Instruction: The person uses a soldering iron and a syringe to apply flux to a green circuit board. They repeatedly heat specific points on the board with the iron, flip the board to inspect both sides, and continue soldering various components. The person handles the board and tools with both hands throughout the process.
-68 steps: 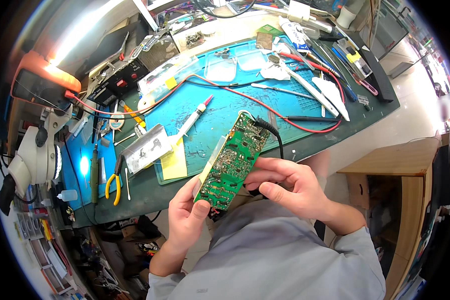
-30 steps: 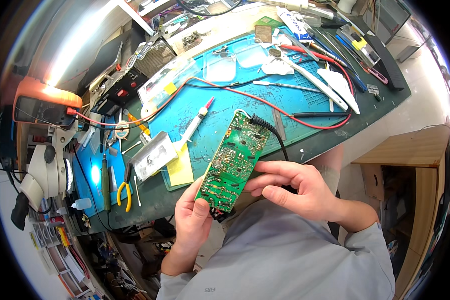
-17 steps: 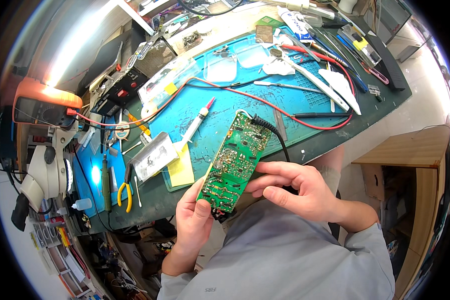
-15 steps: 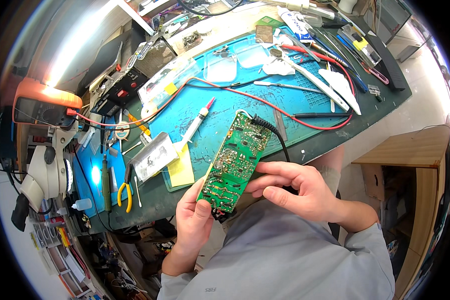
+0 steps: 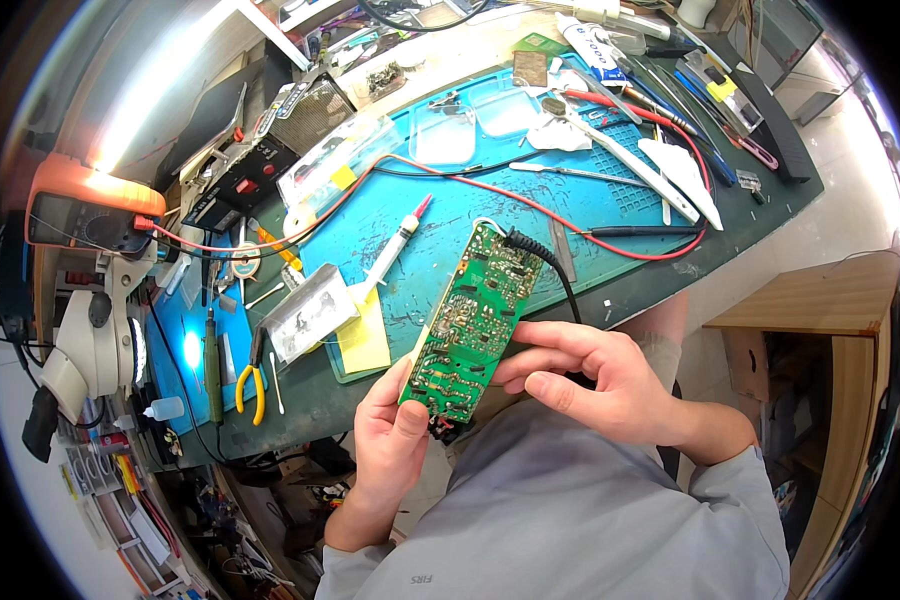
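A long green circuit board point(image 5: 475, 318) with its solder side up is held over the near edge of the blue work mat point(image 5: 490, 215). My left hand point(image 5: 390, 435) grips its near end from below, thumb on the board's lower corner. My right hand point(image 5: 595, 380) touches the board's right edge with its fingertips, fingers curled toward it. A black cable point(image 5: 550, 262) runs from the board's far end down behind my right hand.
On the bench lie a soldering pen point(image 5: 395, 245), yellow-handled pliers point(image 5: 250, 375), a yellow sticky pad point(image 5: 363, 340), red and black probe leads point(image 5: 620, 235), tweezers, and an orange multimeter point(image 5: 85, 210). A microscope point(image 5: 95, 345) stands left, a wooden cabinet point(image 5: 820, 330) right.
The board and both hands have stayed almost still over the last second; earlier the view shifted slightly, with the board held a little more toward the left.
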Demonstrator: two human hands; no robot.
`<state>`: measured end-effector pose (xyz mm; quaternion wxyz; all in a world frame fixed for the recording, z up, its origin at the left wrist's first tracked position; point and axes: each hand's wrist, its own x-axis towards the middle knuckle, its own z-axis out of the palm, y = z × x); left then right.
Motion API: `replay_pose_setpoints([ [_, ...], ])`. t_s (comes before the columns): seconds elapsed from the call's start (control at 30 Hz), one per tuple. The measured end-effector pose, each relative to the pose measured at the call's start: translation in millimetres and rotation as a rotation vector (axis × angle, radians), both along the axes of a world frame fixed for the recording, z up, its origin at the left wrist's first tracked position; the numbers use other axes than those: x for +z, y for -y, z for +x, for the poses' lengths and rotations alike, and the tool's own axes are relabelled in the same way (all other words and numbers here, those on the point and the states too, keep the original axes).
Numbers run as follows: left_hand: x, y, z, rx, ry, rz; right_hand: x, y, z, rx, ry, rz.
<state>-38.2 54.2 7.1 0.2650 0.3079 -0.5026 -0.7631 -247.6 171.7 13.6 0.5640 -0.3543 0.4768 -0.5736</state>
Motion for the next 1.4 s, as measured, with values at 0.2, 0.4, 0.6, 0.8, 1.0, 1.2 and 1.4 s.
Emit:
replay_pose_setpoints([
  [0.2, -1, 5, 3, -0.104, -0.122, 0.058, -1, -1, 0, 0.007, -0.012, 0.000],
  [0.4, 5, 8, -2, -0.075, -0.051, 0.106, 3, 0, 1, 0.031, 0.133, 0.051],
  [0.6, 23, 18, -15, -0.069, 0.027, 0.210, 9, -1, -5, 0.112, 0.147, 0.024],
  [0.8, 24, 27, -24, -0.035, 0.045, 0.089, 11, -7, -13, 0.137, 0.063, 0.032],
  [1.0, 30, 25, -13, -0.127, 0.239, -0.290, 20, -13, -25, 0.071, 0.038, 0.012],
  [1.2, 40, 25, -12, -0.149, 0.699, -0.808, 24, -8, -42, -0.128, -0.087, -0.065],
  [1.4, 29, 21, -7, -0.092, 0.734, -1.123, 12, 1, -63, -0.448, -0.381, -0.176],
])
